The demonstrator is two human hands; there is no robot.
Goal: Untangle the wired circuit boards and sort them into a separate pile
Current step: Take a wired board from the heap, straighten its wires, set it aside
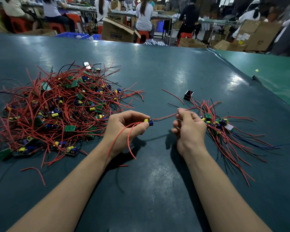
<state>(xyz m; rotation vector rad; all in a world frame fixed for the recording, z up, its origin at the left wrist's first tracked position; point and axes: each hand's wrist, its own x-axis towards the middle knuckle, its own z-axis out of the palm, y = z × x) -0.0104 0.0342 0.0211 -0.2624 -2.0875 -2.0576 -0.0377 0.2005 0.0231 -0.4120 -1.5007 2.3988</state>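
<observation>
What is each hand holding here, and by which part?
The left hand pinches one circuit board by its body; the right hand pinches that board's red and black wires.

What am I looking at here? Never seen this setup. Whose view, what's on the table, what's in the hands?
There is one picture, from a wide-angle camera on a person's head, looking down at their own bare hands. No robot.

On the dark green table lie two heaps: a big tangled pile of small circuit boards with red and black wires on the left, and a smaller sorted pile on the right.

The left hand pinches one circuit board with yellow and blue parts. The right hand pinches that board's wires, stretched between the hands. Other workers sit in the background.
</observation>
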